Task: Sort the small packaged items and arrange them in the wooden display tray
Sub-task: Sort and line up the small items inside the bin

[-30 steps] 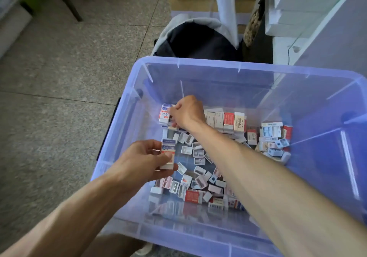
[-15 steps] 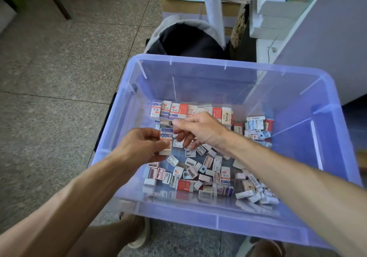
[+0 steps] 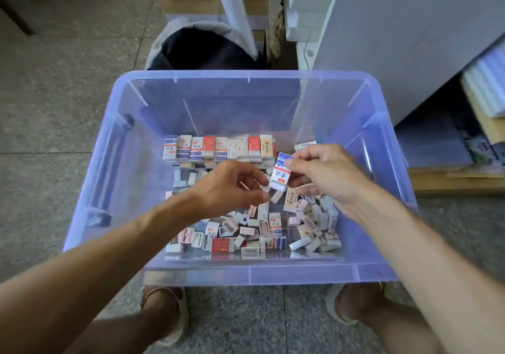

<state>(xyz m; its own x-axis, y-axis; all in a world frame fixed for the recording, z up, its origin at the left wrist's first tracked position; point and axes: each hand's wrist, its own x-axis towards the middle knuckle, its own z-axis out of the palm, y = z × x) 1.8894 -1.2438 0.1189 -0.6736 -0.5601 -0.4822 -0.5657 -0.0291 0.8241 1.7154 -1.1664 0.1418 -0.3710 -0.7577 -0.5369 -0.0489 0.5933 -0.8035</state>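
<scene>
A translucent purple plastic bin (image 3: 114,178) stands on the floor and holds the small packaged items. A row of upright packages (image 3: 218,147) lines its far side. A loose pile of packages (image 3: 259,230) covers the near and right part of the bottom. Over the middle, my right hand (image 3: 325,173) pinches a blue, white and red package (image 3: 281,172) by its upper right. My left hand (image 3: 229,187) has curled fingers that pinch the same package's lower left end, with a pale pink piece (image 3: 276,196) at the thumb. No wooden tray is in view.
A dark bag (image 3: 202,50) sits just behind the bin, with cardboard boxes (image 3: 210,6) and stacked paper beyond it. A white cabinet (image 3: 396,39) and low shelves (image 3: 464,140) stand on the right. Two sandalled feet (image 3: 166,312) are at the bin's near wall.
My right hand drew back from the far row to the middle and now pinches a package. My left hand shifted right to meet it. The camera's view tilted down over the bin.
</scene>
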